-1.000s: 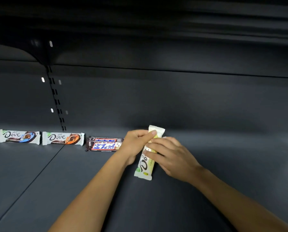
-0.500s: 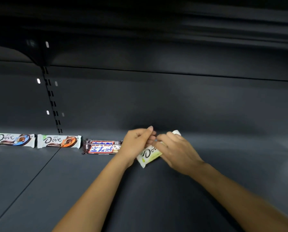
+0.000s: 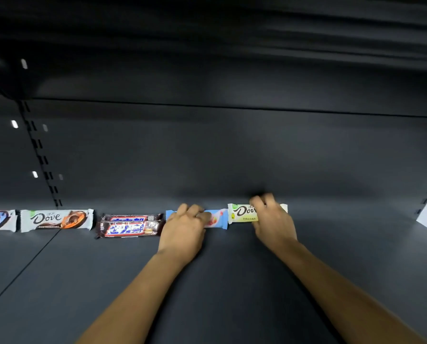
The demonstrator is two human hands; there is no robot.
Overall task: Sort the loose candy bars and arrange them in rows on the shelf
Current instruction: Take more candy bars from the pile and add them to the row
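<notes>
Head: hands (image 3: 182, 230) (image 3: 273, 219) grip blue bar (image 3: 219, 218), yellow Dove (image 3: 242, 213).

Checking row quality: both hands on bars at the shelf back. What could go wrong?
The left hand grips the light blue bar right beside the two dark bars; a nudge could knock them askew. The right hand holds the yellow Dove bar almost touching the blue one; they may overlap.

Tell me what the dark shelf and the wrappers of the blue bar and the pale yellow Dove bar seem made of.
Dark grey shelf: likely painted sheet metal, matt; flat, even, with a dull sheen and a slotted upright behind. Light blue candy bar and pale yellow Dove bar: probably thin plastic film wrappers, slightly glossy; printed, with flat crimped ends.
</notes>
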